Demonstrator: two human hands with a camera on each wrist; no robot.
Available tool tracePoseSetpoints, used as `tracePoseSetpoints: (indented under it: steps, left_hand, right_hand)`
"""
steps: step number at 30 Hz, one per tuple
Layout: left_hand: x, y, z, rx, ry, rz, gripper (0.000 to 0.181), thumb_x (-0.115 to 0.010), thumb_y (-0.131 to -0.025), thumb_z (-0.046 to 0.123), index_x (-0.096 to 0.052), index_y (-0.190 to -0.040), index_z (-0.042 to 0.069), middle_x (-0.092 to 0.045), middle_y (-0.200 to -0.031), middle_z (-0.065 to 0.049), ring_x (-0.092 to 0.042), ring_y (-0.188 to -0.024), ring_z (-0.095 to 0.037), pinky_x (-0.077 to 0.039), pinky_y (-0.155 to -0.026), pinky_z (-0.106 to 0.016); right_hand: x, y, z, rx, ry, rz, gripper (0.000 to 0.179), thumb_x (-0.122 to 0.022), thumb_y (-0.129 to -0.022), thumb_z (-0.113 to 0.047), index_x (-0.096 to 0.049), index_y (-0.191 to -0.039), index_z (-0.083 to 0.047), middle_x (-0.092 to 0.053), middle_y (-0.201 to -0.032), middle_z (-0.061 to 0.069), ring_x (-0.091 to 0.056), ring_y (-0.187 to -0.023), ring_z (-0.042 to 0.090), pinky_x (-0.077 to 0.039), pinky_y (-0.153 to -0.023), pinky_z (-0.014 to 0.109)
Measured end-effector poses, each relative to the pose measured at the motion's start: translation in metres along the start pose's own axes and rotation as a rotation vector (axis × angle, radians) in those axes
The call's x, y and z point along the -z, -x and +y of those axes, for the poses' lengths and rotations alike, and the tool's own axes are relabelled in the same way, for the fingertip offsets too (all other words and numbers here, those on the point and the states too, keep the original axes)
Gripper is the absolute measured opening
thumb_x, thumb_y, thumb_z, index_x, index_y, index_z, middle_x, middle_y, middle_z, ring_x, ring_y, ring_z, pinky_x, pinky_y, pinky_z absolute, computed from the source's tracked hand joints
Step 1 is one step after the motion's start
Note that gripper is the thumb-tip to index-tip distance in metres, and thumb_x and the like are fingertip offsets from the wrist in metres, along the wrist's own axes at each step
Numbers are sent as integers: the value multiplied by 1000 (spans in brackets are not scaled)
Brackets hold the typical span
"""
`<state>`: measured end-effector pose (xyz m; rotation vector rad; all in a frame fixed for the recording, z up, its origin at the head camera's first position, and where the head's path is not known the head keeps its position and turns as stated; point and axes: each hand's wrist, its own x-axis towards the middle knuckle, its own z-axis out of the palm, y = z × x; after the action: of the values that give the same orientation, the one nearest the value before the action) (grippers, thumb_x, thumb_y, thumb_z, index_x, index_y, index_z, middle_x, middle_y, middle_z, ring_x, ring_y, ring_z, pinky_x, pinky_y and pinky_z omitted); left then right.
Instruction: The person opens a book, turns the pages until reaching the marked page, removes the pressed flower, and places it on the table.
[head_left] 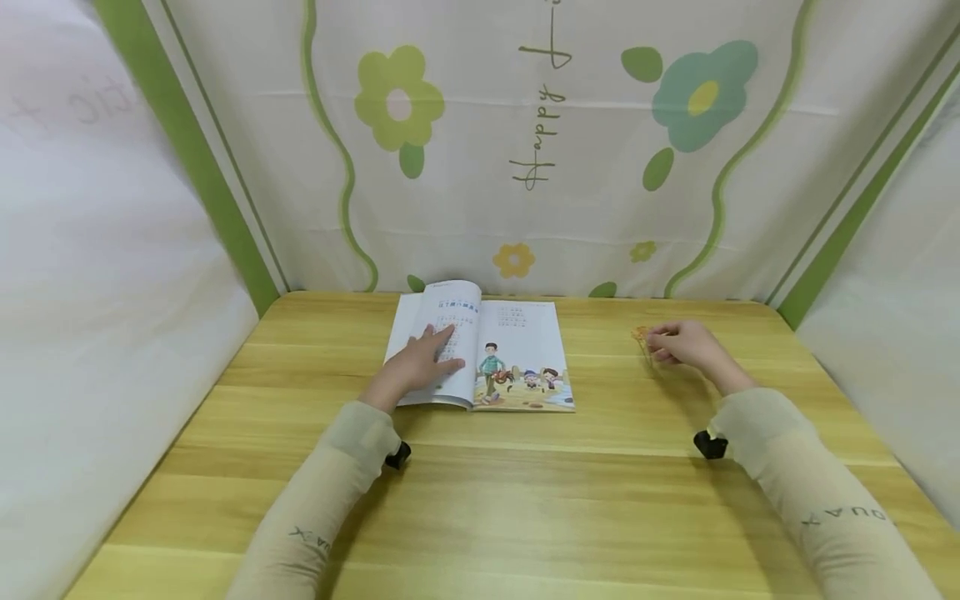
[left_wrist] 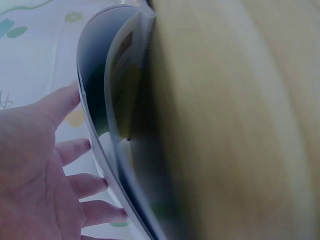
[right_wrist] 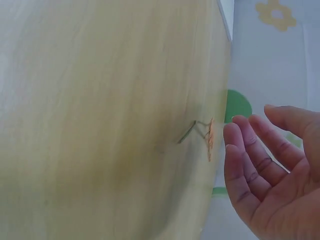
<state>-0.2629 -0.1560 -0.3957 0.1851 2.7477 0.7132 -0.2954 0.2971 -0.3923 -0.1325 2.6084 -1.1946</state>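
Note:
An open picture book (head_left: pixel 525 329) lies toward the far side of the table, its left-hand leaf (head_left: pixel 453 312) bowed upward near the spine. My left hand (head_left: pixel 414 365) rests with fingers spread on that leaf. From the left wrist, the curved pages (left_wrist: pixel 92 60) stand apart at their edges, and the left hand's fingertips (left_wrist: pixel 82 185) touch their outer face. To the right of the book, my right hand (head_left: pixel 693 346) pinches what looks like an orange dried flower (right_wrist: pixel 210 140) with a thin green stem. A faint clear strip shows between flower and fingertips.
The wooden table (head_left: pixel 510 500) carries the book. Behind it hangs a white cloth (head_left: pixel 465 208) with printed flowers, and white cloth walls (head_left: pixel 112 292) close in both sides. A black wrist device (head_left: pixel 710 444) sits under the right sleeve.

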Motion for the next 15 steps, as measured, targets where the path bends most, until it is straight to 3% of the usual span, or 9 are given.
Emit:
tracePoseSetpoints:
  steps: [5, 9, 12, 15]
  left_hand:
    - [13, 3, 2, -8, -79, 59, 75, -55, -104, 51, -23, -166, 23, -2, -169, -21, -1, -149, -56, -11, -111, -79]
    - [22, 8, 1, -53, -95, 98, 72, -53, -105, 49, -25, -165, 22, -2, -169, -22, -2, -148, -58, -9, -110, -80]
    - [31, 13, -1, -117, -56, 155, 66, -51, -107, 47, -30, -163, 19, -3, -168, -23, -6, -148, -58, -11, -111, -78]
    - [47, 19, -3, -177, 27, 214, 64, -45, -108, 48, -32, -163, 18, -1, -169, -21, -7, -150, -53, -12, -114, -73]
  right_hand:
    - [-5, 2, -19, 74, 92, 33, 50, -54, -109, -27, -54, -138, 14, -66, -122, 31, -70, -100, 38, -58, -85, 46]
    - [-7, 4, -31, 176, 234, 85, 44, -50, -110, -27, -59, -136, 8, -65, -123, 29, -65, -107, 43, -55, -87, 54]
    - [-8, 5, -39, 246, 356, 115, 43, -49, -110, -27, -60, -137, 5, -64, -125, 28, -61, -112, 44, -52, -88, 58]
    - [-8, 5, -46, 280, 403, 124, 43, -50, -110, -26, -57, -140, 5, -61, -132, 29, -57, -119, 47, -48, -94, 63]
